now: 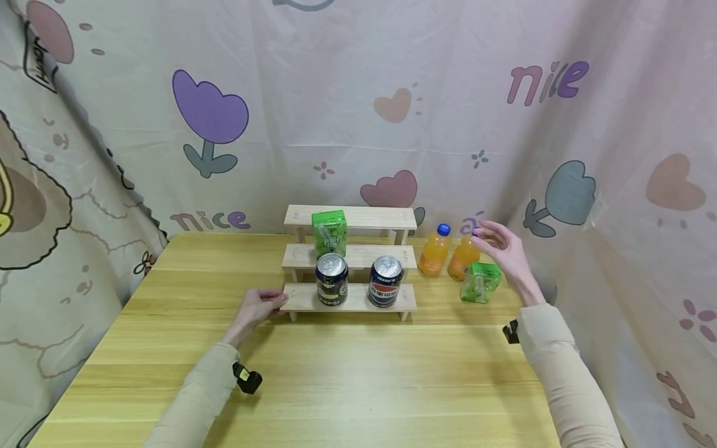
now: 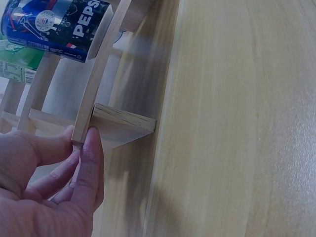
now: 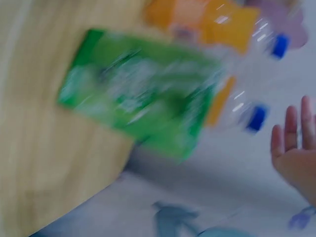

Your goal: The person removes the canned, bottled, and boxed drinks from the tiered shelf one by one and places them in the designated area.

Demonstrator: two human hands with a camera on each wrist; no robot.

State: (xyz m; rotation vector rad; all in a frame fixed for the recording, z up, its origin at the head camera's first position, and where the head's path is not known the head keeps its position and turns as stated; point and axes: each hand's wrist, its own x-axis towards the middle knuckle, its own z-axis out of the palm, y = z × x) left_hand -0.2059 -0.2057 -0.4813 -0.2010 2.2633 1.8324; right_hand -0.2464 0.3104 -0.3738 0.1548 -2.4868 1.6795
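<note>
My left hand (image 1: 259, 309) pinches the left end of the lowest step of a wooden three-tier shelf (image 1: 297, 297), thumb above and fingers below in the left wrist view. Two dark Pepsi cans (image 1: 332, 280) (image 1: 384, 283) stand on that step. A green drink carton (image 1: 329, 233) is upright on the middle step. My right hand (image 1: 504, 249) hovers, fingers apart and holding nothing, by a second green carton (image 1: 480, 282) on the table. Two orange drink bottles (image 1: 434, 250) (image 1: 463, 256) with blue caps stand beside that carton; the hand partly covers one cap.
The wooden table (image 1: 358, 379) spreads in front of the shelf. A patterned curtain (image 1: 313, 112) hangs close behind the shelf and along both sides. The right wrist view is blurred.
</note>
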